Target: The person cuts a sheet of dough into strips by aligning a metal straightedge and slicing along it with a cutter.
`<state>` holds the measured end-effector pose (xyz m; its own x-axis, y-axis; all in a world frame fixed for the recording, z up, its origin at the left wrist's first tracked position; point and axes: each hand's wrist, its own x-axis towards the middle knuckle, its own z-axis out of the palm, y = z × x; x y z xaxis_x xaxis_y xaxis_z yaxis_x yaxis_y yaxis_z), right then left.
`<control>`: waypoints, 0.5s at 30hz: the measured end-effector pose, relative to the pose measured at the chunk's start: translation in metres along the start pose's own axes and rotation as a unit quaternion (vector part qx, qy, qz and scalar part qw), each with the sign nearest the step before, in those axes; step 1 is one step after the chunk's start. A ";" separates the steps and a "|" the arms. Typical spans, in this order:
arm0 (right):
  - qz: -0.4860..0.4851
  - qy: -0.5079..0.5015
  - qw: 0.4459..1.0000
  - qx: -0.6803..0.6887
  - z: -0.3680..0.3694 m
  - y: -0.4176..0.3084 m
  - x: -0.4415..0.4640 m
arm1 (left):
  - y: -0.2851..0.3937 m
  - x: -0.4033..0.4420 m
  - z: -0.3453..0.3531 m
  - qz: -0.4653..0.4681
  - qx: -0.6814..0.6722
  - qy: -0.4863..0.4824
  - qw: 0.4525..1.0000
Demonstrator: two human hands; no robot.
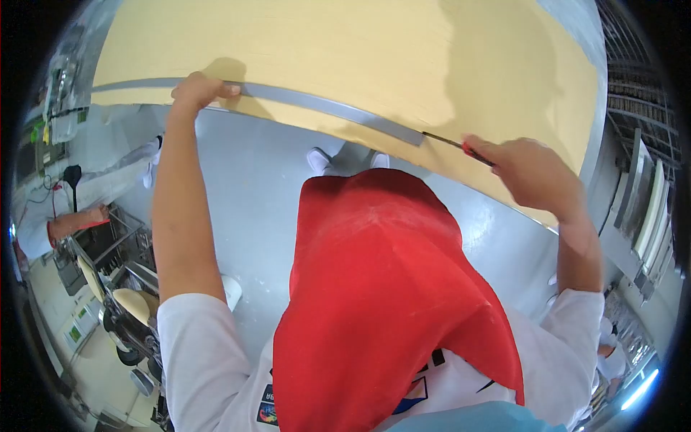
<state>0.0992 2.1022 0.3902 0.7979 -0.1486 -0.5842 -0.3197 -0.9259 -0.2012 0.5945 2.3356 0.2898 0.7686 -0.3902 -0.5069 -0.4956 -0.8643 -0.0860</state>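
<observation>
A wide, flat, pale yellow sheet [345, 43] that looks like dough covers the table in front of me. Along its near edge lies a long grey metal ruler [324, 106]. My left hand [198, 91] holds the ruler down left of its middle, thumb stretched along it and the other fingers partly hidden. In my right hand [529, 169] is a thin-bladed knife [448, 141] with a red handle, the fingers wrapped around it. Its tip points left and meets the sheet right by the ruler's right end.
A red apron [381, 288] hangs over my front. Another person's arm [79, 222] shows at the left, near equipment with round pans [132, 306]. Racks with trays [648, 209] stand at the right. Another person in white [610, 356] is at the lower right.
</observation>
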 end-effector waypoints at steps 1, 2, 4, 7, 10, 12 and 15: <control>-0.013 0.043 0.995 0.090 -0.008 0.007 -0.007 | 0.004 -0.005 -0.002 0.026 0.027 -0.001 0.999; -0.028 0.082 0.980 0.179 -0.014 0.012 -0.011 | 0.004 -0.008 -0.002 0.050 0.053 -0.003 0.997; -0.024 0.075 0.970 0.231 -0.024 0.007 -0.007 | -0.020 0.023 0.025 0.114 0.060 0.038 0.991; -0.015 0.116 0.947 0.298 -0.005 -0.026 0.045 | -0.015 0.002 0.017 0.102 0.071 0.022 0.992; -0.045 0.229 0.950 0.209 0.043 -0.081 0.103 | -0.025 -0.033 0.036 0.076 -0.022 0.126 0.989; -0.012 0.236 0.958 0.159 0.052 -0.126 0.128 | -0.036 -0.051 0.060 0.108 -0.109 0.264 0.952; 0.007 0.236 0.964 0.121 0.039 -0.138 0.192 | -0.047 -0.021 0.048 0.162 -0.110 0.299 0.934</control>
<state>0.2769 2.2153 0.2749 0.9180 -0.3547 -0.1772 -0.3965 -0.8227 -0.4074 0.5821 2.3995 0.2638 0.7135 -0.6936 0.0991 -0.6970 -0.6882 0.2016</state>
